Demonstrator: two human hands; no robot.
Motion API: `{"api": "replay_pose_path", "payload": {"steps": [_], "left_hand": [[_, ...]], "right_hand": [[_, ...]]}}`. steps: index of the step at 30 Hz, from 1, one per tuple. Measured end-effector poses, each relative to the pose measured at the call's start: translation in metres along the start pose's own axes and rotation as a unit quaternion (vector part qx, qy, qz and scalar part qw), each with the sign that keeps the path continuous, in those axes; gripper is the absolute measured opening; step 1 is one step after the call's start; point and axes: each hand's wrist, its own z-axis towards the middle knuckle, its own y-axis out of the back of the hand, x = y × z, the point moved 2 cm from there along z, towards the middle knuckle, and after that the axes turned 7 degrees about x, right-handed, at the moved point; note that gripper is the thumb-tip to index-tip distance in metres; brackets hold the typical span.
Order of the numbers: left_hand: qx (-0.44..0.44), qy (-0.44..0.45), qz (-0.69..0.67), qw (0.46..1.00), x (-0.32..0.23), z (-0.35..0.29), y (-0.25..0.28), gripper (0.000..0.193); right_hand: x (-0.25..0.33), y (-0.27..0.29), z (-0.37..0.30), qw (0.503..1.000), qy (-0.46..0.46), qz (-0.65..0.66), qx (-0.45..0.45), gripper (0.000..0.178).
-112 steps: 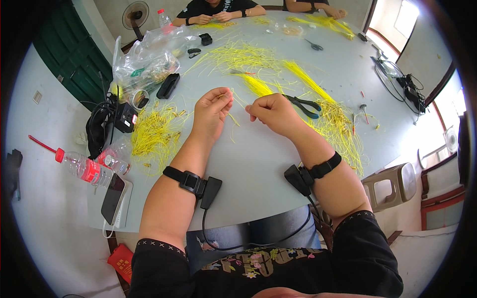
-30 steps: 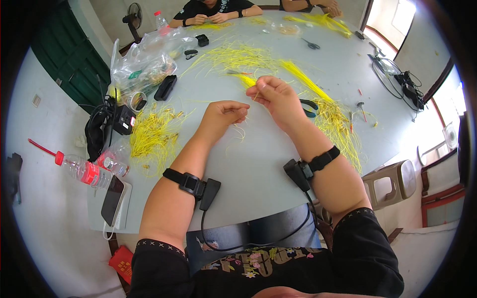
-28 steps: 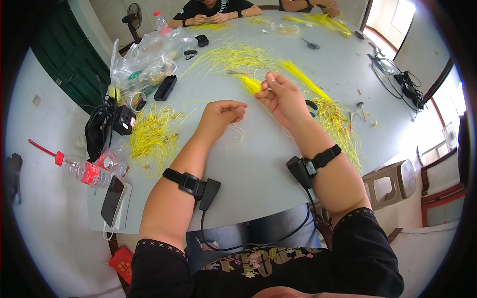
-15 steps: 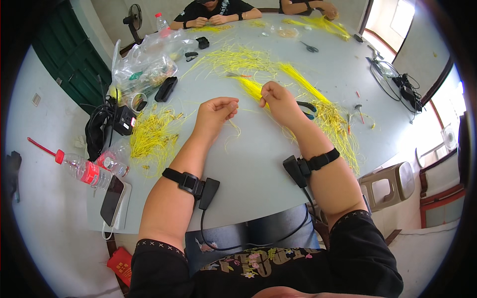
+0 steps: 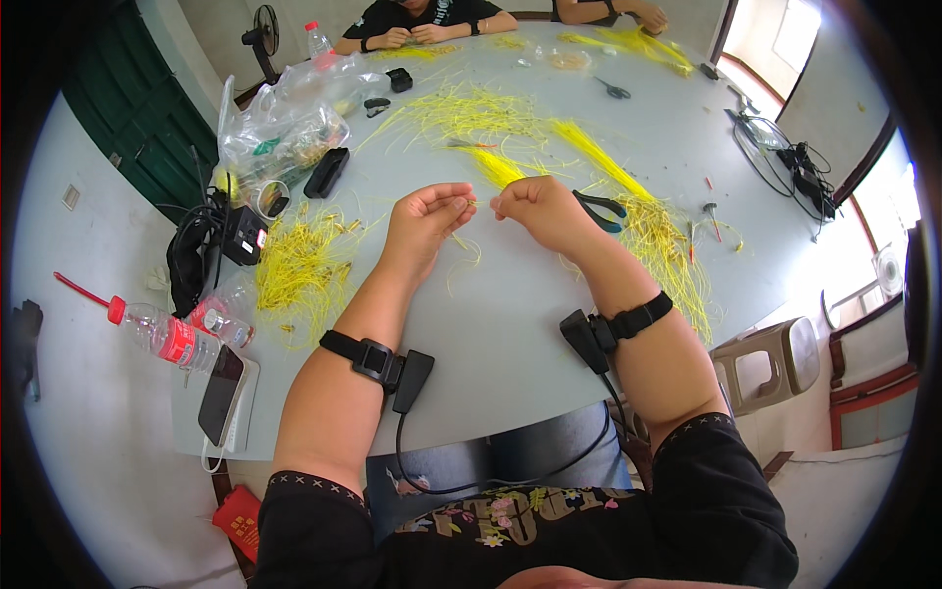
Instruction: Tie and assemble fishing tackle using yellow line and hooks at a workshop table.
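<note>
My left hand (image 5: pixel 430 221) is closed in a pinch over the middle of the table. A thin yellow strand (image 5: pixel 474 245) hangs in a curl from its fingertips. Just to the right, my right hand (image 5: pixel 543 210) is also pinched, its fingertips close to those of the left. Whatever lies between the right fingertips is too small to make out. Behind the right hand lies a bundle of yellow strands (image 5: pixel 498 167). Black and teal tool handles (image 5: pixel 601 212) show beside the right wrist, with the tool's other end hidden.
A tangle of yellow strands (image 5: pixel 302 263) lies left, another pile (image 5: pixel 659 240) right. Plastic bags (image 5: pixel 285 128), a black case (image 5: pixel 327 173), a bottle (image 5: pixel 162 334) and a phone (image 5: pixel 224 393) line the left side. Scissors (image 5: pixel 613 89) lie farther back. Two people work across the table.
My right hand has moved left, bringing its fingertips near my left hand's. My left hand has stayed almost in place, with the strand still hanging from it.
</note>
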Motion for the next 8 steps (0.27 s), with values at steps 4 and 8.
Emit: {"api": "replay_pose_path", "payload": {"steps": [4, 8], "left_hand": [[-0.006, 0.009, 0.026, 1.0, -0.0004, 0.0012, -0.0013, 0.02], [0.001, 0.007, 0.028, 1.0, 0.0001, 0.0008, 0.0006, 0.02]], "right_hand": [[-0.0016, 0.0057, -0.0004, 0.998, -0.013, 0.034, -0.059, 0.021], [0.0057, 0.0064, -0.0037, 0.993, -0.068, 0.087, -0.037, 0.018]]}}
